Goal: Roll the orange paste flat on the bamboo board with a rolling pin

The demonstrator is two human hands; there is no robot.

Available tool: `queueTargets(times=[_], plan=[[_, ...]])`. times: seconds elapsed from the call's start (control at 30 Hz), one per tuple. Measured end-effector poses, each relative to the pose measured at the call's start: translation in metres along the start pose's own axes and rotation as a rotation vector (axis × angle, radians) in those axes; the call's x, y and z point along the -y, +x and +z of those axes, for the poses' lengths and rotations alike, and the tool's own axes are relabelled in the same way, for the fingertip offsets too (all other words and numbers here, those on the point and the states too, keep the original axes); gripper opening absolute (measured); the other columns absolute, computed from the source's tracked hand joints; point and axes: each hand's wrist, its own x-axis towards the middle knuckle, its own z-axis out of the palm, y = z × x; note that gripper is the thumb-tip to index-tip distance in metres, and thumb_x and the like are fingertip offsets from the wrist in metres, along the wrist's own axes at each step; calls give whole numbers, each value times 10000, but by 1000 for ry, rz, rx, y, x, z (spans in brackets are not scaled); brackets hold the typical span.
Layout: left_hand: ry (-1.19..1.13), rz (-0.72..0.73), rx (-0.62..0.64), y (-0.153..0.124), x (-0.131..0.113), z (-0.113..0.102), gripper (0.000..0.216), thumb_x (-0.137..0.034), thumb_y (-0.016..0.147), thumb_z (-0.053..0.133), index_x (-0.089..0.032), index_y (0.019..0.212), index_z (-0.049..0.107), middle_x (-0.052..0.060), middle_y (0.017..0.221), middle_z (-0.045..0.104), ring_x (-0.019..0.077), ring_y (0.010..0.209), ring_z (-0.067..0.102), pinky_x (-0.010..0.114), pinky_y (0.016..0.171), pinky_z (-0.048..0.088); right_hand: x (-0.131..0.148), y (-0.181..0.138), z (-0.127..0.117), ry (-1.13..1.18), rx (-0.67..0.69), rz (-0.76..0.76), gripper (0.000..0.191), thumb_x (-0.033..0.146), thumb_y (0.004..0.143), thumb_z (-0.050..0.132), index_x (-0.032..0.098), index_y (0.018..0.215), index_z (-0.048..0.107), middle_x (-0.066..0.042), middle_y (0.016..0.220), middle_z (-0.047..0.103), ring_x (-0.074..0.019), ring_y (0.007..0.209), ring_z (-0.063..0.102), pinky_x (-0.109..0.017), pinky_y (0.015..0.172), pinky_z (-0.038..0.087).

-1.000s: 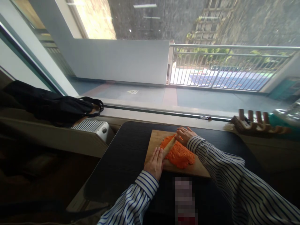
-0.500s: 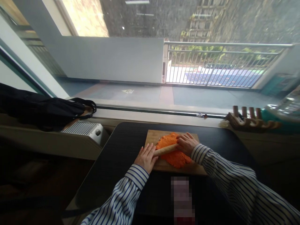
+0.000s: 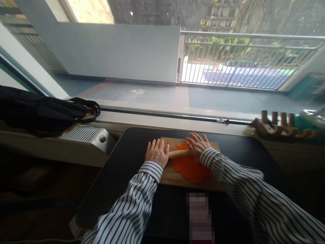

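Observation:
A flat sheet of orange dough (image 3: 191, 167) lies on a wooden cutting board (image 3: 175, 178) on the dark table (image 3: 132, 169). A wooden rolling pin (image 3: 178, 154) lies across the far part of the dough. My left hand (image 3: 157, 151) rests flat on the pin's left end, fingers stretched out. My right hand (image 3: 196, 144) presses flat on its right end, fingers spread. Both arms wear blue and white striped sleeves.
A black bag (image 3: 45, 113) lies on a ledge at left above a white heater (image 3: 87, 135). A wooden rack with pegs (image 3: 278, 127) stands on the sill at right. Behind the table is a large window with a balcony railing (image 3: 243, 57) outside.
Both hands have pushed the rolling pin away from me across the dough, from its middle to its far edge. The dough looks flatter and smoother. The pin has turned from slanted to nearly level.

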Motion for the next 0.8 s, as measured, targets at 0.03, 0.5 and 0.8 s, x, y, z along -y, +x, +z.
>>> queueTargets(times=[0.03, 0.5, 0.8], plan=[[-2, -20, 9, 4, 0, 1, 535, -402, 890, 249, -85, 1255, 478, 135, 1273, 516, 284, 1215, 413, 469, 1046, 257, 0, 4, -1, 12, 19, 10, 480, 395, 916, 168, 236, 1309, 392, -73, 1430, 302, -237, 1317, 207, -576, 1038, 104], [15, 193, 30, -44, 4, -6, 586, -410, 878, 258, -18, 1282, 421, 171, 1340, 423, 286, 1272, 333, 441, 1024, 318, 10, -53, 0, 14, 93, -29, 585, 429, 909, 126, 122, 1390, 252, -75, 1459, 221, -237, 1345, 121, -521, 1075, 71], [42, 137, 59, -21, -1, -9, 606, -444, 878, 233, -38, 1283, 430, 157, 1380, 372, 292, 1297, 282, 463, 1048, 263, 11, -40, -1, 11, 79, 60, 579, 431, 913, 105, 137, 1363, 322, -84, 1457, 228, -233, 1346, 121, -540, 1069, 59]])
